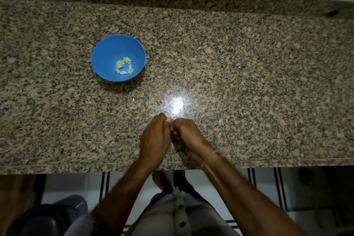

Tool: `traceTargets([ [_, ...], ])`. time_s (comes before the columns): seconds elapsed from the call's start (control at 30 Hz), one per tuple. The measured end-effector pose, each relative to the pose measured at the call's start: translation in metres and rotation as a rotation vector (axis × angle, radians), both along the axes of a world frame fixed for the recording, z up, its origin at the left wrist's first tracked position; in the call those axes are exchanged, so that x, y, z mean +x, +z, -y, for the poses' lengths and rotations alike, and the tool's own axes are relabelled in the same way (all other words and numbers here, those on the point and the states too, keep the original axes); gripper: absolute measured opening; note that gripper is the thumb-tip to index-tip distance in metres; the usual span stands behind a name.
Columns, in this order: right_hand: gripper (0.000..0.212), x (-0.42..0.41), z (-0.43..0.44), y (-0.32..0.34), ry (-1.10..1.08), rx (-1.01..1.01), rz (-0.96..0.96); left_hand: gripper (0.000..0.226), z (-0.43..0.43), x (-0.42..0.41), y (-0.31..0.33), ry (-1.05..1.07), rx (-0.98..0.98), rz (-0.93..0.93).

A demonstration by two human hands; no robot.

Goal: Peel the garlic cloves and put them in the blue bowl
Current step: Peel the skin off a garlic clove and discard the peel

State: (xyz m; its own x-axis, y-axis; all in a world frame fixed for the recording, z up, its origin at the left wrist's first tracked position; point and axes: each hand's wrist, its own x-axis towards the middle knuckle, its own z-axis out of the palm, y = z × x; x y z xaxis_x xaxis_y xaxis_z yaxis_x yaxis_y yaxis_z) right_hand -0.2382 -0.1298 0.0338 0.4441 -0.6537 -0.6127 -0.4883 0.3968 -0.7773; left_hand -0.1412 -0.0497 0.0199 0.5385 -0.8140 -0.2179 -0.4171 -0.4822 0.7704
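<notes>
Items I log, left edge to right:
- dark grey rounded plastic container [55, 214], lower left corner, on the floor below the counter
- round blue plastic bowl [107, 51], left of centre on the speckled beige granite countertop [249, 82], upright
- peeled pale green garlic cloves [124, 66], a small heap in the bowl's bottom
- tiny white scrap [133, 99], on the stone below the bowl
- thin brownish peel shreds [161, 105], just left of a bright light glare
- left hand [155, 138], centre, fingers curled, pinching at the tips
- small pale garlic clove [169, 120], pinched between both hands, mostly hidden, well apart from the bowl
- right hand [186, 130], touching the left, fingers curled round the same clove
- thin pinkish wristband [212, 157], on the right wrist
</notes>
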Motion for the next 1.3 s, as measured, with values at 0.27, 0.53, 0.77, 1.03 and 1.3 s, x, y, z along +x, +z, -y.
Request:
traceTargets([
  [0.27, 0.041, -0.003, 0.002, -0.013, -0.007, -0.179, 0.013, 0.027, 0.001, 0.0, 0.0, -0.002, 0.044, -0.059],
  [0.53, 0.03, -0.003, -0.001, -0.013, 0.208, -0.62, -0.049, 0.036, 0.012, 0.005, 0.017, 0.081, 0.203, -0.427],
  [0.77, 0.037, 0.003, -0.002, 0.002, -0.101, 0.091, 0.11, 0.023, -0.001, 0.001, 0.007, 0.169, -0.091, -0.056],
  [1.03, 0.033, -0.002, -0.003, -0.001, -0.106, -0.061, 0.158, 0.009, -0.003, 0.007, 0.009, 0.299, -0.145, -0.413],
  [1.3, 0.027, -0.006, 0.0, 0.0, -0.182, 0.007, 0.264, 0.009, -0.003, 0.023, 0.022, 0.281, -0.171, -0.691],
])
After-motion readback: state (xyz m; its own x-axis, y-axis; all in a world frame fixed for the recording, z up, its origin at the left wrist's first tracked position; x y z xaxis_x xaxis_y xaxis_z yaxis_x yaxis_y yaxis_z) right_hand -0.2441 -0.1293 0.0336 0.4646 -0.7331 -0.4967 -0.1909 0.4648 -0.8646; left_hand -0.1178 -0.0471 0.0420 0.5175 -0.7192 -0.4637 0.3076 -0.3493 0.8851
